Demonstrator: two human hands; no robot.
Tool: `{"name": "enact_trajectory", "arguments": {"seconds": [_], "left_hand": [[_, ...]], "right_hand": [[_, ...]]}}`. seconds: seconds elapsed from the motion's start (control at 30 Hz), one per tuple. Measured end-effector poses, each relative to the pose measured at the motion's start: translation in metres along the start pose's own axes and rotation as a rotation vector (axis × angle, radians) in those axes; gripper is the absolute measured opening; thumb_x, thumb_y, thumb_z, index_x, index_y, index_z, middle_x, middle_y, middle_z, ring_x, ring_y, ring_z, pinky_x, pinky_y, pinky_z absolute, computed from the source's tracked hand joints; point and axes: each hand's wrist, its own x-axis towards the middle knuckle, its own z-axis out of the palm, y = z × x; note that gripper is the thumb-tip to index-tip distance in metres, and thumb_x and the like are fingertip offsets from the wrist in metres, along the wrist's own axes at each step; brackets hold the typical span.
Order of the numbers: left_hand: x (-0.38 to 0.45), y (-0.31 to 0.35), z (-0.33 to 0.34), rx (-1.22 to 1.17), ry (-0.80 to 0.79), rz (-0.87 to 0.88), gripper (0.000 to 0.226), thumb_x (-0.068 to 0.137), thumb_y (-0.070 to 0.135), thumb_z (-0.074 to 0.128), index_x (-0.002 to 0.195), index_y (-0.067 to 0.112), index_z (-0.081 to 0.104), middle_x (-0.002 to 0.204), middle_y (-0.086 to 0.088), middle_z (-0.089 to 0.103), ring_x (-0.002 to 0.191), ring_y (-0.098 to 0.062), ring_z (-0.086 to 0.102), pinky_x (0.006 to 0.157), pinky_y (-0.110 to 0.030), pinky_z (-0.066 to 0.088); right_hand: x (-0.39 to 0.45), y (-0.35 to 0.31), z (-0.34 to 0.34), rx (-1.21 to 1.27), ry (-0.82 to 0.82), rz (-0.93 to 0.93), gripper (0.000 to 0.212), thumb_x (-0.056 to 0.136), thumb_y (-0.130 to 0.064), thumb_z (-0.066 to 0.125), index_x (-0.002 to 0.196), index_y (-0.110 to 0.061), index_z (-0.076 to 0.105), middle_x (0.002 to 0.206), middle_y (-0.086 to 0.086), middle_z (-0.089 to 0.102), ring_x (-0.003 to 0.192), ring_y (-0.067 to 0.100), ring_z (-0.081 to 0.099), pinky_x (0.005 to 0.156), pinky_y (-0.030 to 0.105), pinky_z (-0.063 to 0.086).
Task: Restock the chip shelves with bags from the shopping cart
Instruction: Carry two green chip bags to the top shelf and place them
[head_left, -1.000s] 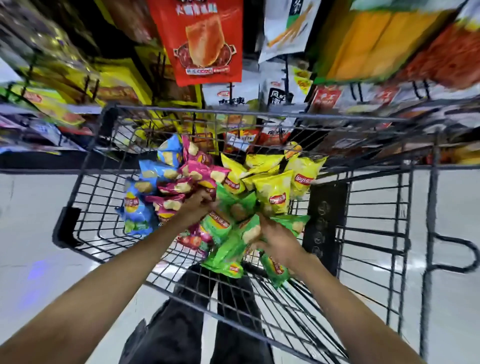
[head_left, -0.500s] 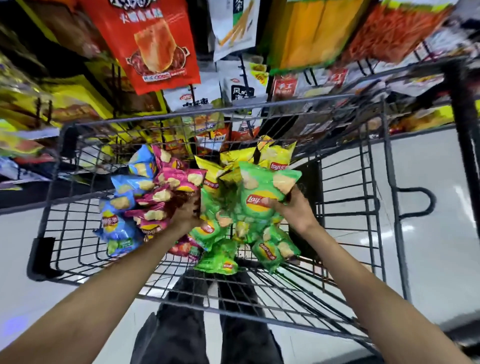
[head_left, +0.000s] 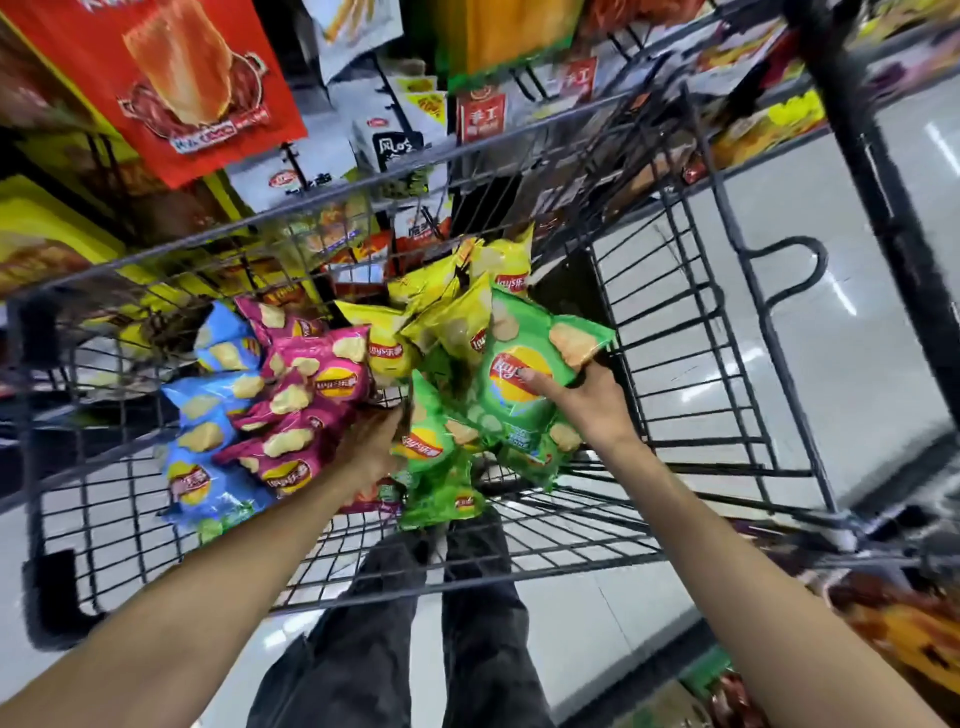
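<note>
A black wire shopping cart (head_left: 691, 332) holds several small chip bags: blue ones (head_left: 208, 410) at the left, pink ones (head_left: 306, 395) beside them, yellow ones (head_left: 441, 317) at the back, green ones (head_left: 441, 457) in front. My right hand (head_left: 582, 400) grips a green chip bag (head_left: 524, 374) by its right side, thumb on its face, and holds it upright above the pile. My left hand (head_left: 371, 441) reaches in between the pink bags and a green bag; its fingers are hidden among them.
Store shelves and hooks hung with snack packs stand beyond the cart, among them a big red bag (head_left: 171, 83) at the upper left. The pale floor (head_left: 857, 332) runs off to the right. My dark trousers (head_left: 395, 634) show below the cart.
My right hand has lifted the green bag up out of the pile and carried it a little to the right. My left hand has stayed among the bags. The view has swung left.
</note>
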Motion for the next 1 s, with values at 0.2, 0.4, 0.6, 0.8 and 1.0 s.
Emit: {"name": "enact_trajectory", "arguments": {"seconds": [0.2, 0.4, 0.6, 0.8, 1.0], "left_hand": [[-0.018, 0.002, -0.025, -0.166, 0.019, 0.088, 0.097, 0.081, 0.036, 0.079, 0.156, 0.024, 0.019, 0.153, -0.011, 0.038, 0.128, -0.03, 0.05, 0.1, -0.043, 0.045], [-0.045, 0.042, -0.081, -0.481, 0.11, 0.122, 0.093, 0.086, 0.018, 0.075, 0.156, 0.012, 0.015, 0.161, -0.012, 0.021, 0.145, -0.027, 0.027, 0.106, -0.026, 0.027], [-0.093, 0.113, -0.153, -0.557, 0.217, 0.345, 0.089, 0.086, 0.02, 0.074, 0.155, 0.015, 0.018, 0.154, -0.002, 0.029, 0.138, -0.016, 0.03, 0.102, -0.025, 0.028], [-0.139, 0.203, -0.206, -0.514, 0.314, 0.592, 0.089, 0.086, 0.028, 0.075, 0.154, 0.022, 0.019, 0.145, 0.006, 0.033, 0.127, -0.007, 0.034, 0.098, -0.023, 0.027], [-0.175, 0.308, -0.229, -0.414, 0.383, 0.832, 0.086, 0.079, 0.037, 0.08, 0.148, 0.02, 0.032, 0.145, 0.001, 0.043, 0.126, -0.009, 0.042, 0.099, -0.026, 0.035]], "right_hand": [[-0.045, -0.009, -0.012, 0.083, 0.058, 0.032, 0.055, 0.067, -0.051, 0.086, 0.106, -0.016, 0.07, 0.097, -0.003, 0.075, 0.092, 0.011, 0.07, 0.087, 0.035, 0.057], [-0.086, -0.041, -0.042, 0.22, 0.133, -0.029, 0.062, 0.066, -0.046, 0.088, 0.113, -0.011, 0.068, 0.099, -0.003, 0.076, 0.094, 0.012, 0.072, 0.087, 0.037, 0.058], [-0.115, -0.066, -0.086, 0.302, 0.172, -0.137, 0.042, 0.084, -0.015, 0.077, 0.12, -0.019, 0.055, 0.102, -0.008, 0.069, 0.082, -0.007, 0.067, 0.07, 0.01, 0.051], [-0.151, -0.094, -0.147, 0.391, 0.349, -0.244, 0.073, 0.068, -0.053, 0.084, 0.128, -0.025, 0.055, 0.117, -0.005, 0.069, 0.108, 0.013, 0.066, 0.099, 0.039, 0.052], [-0.199, -0.093, -0.234, 0.452, 0.477, -0.301, 0.058, 0.071, -0.05, 0.083, 0.118, -0.023, 0.063, 0.108, -0.003, 0.074, 0.096, 0.012, 0.072, 0.088, 0.038, 0.058]]}}
